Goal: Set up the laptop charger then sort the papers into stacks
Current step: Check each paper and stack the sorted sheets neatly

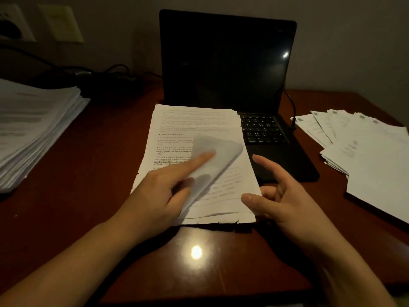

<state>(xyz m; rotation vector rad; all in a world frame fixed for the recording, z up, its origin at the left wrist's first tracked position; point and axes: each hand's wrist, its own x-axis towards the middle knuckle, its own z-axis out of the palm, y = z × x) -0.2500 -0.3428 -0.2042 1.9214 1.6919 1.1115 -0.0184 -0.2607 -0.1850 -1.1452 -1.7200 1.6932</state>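
A stack of printed papers (190,127) lies in the middle of the wooden desk, partly over the left half of the open black laptop (228,63). My left hand (161,191) pinches a blurred top sheet (217,151) that curls up off the stack, index finger stretched across it. My right hand (281,196) pinches the stack's lower right corner between thumb and fingers, index finger extended. A black charger cable (291,107) runs down the laptop's right side. The charger brick and cords (115,74) lie dark at the back left.
A thick pile of papers (33,129) sits at the left edge of the desk (88,173). Fanned-out sheets (363,147) cover the right side. Wall sockets (15,23) are at the upper left.
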